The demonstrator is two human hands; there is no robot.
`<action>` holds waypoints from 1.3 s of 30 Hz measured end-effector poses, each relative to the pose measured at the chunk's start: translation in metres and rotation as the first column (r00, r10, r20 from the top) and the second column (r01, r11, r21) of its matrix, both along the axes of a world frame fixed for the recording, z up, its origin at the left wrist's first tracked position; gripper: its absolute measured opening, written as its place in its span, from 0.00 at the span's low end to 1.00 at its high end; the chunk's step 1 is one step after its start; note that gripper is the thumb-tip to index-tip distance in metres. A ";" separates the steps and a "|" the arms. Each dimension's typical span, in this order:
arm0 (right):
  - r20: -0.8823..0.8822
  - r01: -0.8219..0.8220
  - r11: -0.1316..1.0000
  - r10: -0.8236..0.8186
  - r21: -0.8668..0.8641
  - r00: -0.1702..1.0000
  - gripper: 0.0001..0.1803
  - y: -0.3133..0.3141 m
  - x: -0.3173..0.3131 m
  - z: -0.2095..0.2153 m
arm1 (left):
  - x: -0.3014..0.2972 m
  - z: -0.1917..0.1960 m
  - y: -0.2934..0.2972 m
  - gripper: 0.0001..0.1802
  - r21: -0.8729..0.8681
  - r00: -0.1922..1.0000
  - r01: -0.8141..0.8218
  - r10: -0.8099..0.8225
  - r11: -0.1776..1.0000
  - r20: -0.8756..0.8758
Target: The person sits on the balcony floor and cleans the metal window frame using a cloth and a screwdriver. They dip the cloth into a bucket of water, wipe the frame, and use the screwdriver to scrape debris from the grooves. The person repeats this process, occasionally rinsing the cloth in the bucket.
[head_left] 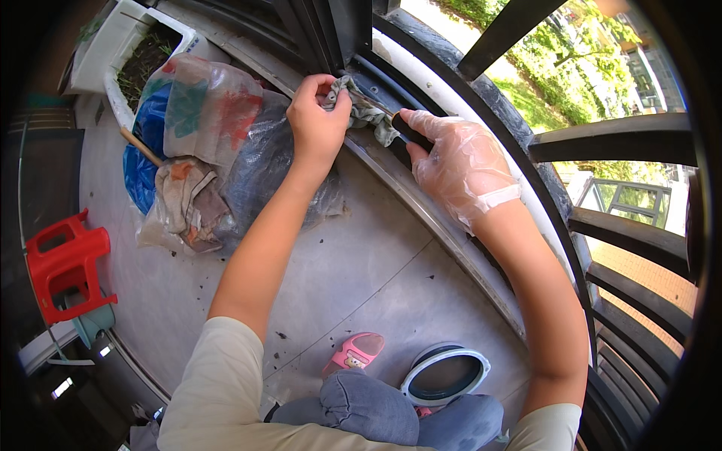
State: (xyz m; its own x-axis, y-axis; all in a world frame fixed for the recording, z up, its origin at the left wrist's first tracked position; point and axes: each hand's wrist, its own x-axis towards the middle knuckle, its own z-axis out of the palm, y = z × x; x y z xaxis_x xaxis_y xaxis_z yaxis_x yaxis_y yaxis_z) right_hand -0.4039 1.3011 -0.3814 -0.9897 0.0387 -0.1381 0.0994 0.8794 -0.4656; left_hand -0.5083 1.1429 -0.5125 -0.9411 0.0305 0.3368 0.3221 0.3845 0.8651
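Note:
My bare left hand (pixel 317 124) pinches a crumpled grey-green rag (pixel 368 116) at the far corner of the window track (pixel 421 199). A clear plastic glove covers my right hand (pixel 462 161), whose fingers are wrapped round the black handle of a slim tool (pixel 411 129), which looks like a screwdriver. Its thin metal shaft points left toward the rag and my left hand. The tip is hidden by the cloth. Part of the rag hangs over the track between both hands.
Left lie plastic sheeting (pixel 263 154), a blue bag (pixel 150 146) and dirty cloths (pixel 188 199). Behind them stands a white planter (pixel 113 94). A red stool (pixel 68 263) is far left. Near my knees are a round basin (pixel 481 364) and pink slipper (pixel 357 349). Dark railings (pixel 617 139) line the right.

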 end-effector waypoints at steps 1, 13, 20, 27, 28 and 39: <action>-0.004 -0.025 0.999 0.025 0.024 1.000 0.18 -0.001 -0.003 -0.003 | 0.000 0.002 0.001 0.13 -0.004 1.000 -0.014 0.014 1.000 0.009; 0.034 0.098 0.994 -0.096 -0.051 0.995 0.18 -0.004 0.003 0.011 | 0.001 0.001 -0.007 0.09 -0.155 0.992 -0.032 0.013 0.987 -0.122; 0.095 0.086 0.996 -0.087 0.017 0.992 0.18 -0.004 -0.011 -0.001 | 0.009 0.006 0.005 0.12 -0.084 0.991 -0.019 0.008 0.996 -0.131; 0.085 0.123 0.990 -0.117 -0.066 0.989 0.18 -0.009 -0.010 0.007 | 0.005 0.006 -0.005 0.13 -0.291 0.971 -0.010 -0.060 0.957 -0.231; 0.073 0.095 0.995 -0.093 -0.015 0.993 0.18 -0.008 -0.014 0.003 | 0.005 0.008 -0.003 0.13 -0.279 0.974 -0.007 -0.057 0.960 -0.221; -0.061 0.018 0.997 -0.013 0.077 0.998 0.15 -0.020 -0.014 -0.010 | 0.011 0.008 -0.009 0.11 -0.104 0.999 0.031 -0.027 0.994 0.033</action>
State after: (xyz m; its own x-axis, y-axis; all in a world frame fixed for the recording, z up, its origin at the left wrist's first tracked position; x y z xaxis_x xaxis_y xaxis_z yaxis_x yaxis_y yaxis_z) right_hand -0.4182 1.2809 -0.3910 -0.9953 0.0624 -0.0742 0.0871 0.9115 -0.4021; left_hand -0.4971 1.1339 -0.5045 -0.9493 0.0914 0.3007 0.3078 0.4642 0.8305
